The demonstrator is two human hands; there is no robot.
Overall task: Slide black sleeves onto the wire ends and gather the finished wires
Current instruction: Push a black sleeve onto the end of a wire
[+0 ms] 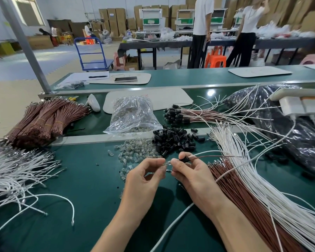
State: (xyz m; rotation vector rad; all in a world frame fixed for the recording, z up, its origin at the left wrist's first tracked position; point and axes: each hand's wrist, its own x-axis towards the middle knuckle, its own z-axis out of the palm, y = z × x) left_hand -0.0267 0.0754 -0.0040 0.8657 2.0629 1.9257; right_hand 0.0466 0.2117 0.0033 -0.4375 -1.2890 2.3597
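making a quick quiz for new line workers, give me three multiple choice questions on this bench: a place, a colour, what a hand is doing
1. Where is the pile of loose black sleeves?
A) inside the clear bag
B) on the table beside the clear pieces
C) on the blue cart
2. What colour are the tied wire bundles at far left?
A) brown
B) green
C) blue
3. What is the right hand doing?
A) lying flat
B) holding a phone
C) pinching a wire pair with a black sleeve on it
Answers: 1 B, the heap lies loose on the green surface; 2 A, they are reddish brown; 3 C, it grips the sleeved pair.
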